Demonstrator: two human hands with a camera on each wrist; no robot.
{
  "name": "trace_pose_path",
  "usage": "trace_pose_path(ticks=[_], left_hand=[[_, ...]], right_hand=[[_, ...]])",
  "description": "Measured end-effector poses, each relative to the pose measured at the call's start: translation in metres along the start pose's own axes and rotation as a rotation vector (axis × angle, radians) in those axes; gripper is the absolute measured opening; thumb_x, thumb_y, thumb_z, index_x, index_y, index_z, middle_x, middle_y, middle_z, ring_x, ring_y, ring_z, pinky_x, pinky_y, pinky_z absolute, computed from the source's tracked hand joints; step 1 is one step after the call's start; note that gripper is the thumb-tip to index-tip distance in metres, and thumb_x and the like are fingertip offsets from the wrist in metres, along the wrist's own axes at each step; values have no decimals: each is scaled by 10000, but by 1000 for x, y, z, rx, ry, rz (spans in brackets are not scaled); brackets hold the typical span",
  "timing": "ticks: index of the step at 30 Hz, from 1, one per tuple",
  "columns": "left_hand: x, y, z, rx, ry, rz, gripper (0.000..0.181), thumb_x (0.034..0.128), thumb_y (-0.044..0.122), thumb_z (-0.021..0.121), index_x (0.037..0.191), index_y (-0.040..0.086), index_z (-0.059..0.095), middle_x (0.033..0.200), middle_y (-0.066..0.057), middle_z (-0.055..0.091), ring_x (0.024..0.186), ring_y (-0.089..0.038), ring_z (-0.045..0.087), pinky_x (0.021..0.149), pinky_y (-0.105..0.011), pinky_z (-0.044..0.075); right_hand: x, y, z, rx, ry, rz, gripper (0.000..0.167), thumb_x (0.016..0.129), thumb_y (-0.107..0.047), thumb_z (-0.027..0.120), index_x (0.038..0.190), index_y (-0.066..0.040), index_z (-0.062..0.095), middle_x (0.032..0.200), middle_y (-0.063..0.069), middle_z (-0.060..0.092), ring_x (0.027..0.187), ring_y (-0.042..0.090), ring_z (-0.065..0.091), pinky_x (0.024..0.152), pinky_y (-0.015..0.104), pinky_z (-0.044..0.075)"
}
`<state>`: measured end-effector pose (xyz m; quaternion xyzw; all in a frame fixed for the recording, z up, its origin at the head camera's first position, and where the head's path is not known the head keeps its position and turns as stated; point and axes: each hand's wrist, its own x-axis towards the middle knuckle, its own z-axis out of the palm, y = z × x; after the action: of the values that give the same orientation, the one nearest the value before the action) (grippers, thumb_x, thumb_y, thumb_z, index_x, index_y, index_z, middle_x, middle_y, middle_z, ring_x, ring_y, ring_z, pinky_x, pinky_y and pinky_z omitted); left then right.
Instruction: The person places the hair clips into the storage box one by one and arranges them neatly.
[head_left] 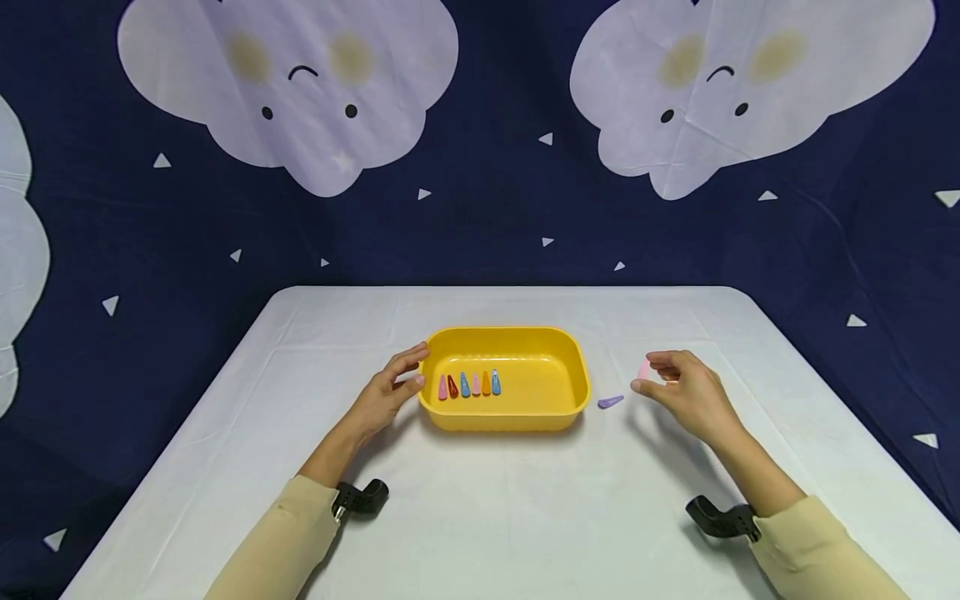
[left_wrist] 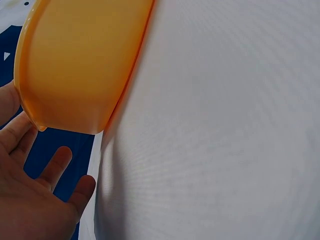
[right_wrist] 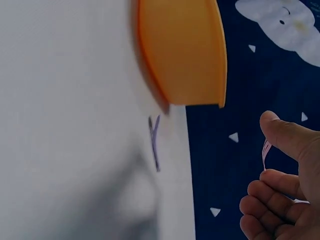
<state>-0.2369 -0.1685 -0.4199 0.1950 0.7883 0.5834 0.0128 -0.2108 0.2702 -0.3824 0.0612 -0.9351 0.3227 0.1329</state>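
My left hand (head_left: 381, 402) holds the left end of a yellow tray (head_left: 510, 423), thumb and fingers at its rim. In the left wrist view, thumb and index finger meet the rim of the yellow tray (left_wrist: 82, 65), while other fingers stand apart from it. Raised above the table to the right, my right hand (head_left: 693, 400) pinches a pink hair clip (right_wrist: 266, 150) between thumb and index finger. A purple hair clip (head_left: 611, 402) lies on the table between the tray and this hand. Inside the tray, pink, red, blue and orange hair clips (head_left: 486, 383) stand in a row at the left.
White cloth covers the table (head_left: 495, 517). Behind it hangs a dark blue cloth (head_left: 495, 208) with clouds and small triangles. Each wrist wears a black camera mount, one at the left wrist (head_left: 363, 497) and one at the right wrist (head_left: 722, 518).
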Motion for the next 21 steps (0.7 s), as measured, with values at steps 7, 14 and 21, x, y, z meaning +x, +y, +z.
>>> trace_pose_path(ticks=[7,14,21], left_hand=[[-1,1,1,3,3,0,463,972,144,508,1401,4,407,1553,-111,269,1363,-380,321,1105,-545,293],[-1,0,1,13,5,4,458,974,137,502,1400,0,406,1553,-113,270,1360,-382,328,1102,-546,298],[-1,0,1,22,5,12,460,973,136,503,1400,-3,405,1552,-117,270,1358,-385,332,1099,-546,301]], right_hand=[[8,-12,4,20,-16,-32,555,812,-352,733,1225,-16,579,1110,174,616,1030,359,574,909,500,457],[19,-26,9,46,-44,-39,584,805,-386,733,1248,-41,570,1143,166,600,1065,372,553,932,518,445],[30,-41,15,65,-69,-47,576,804,-376,736,1257,-62,568,1150,156,598,1083,368,543,946,502,442]])
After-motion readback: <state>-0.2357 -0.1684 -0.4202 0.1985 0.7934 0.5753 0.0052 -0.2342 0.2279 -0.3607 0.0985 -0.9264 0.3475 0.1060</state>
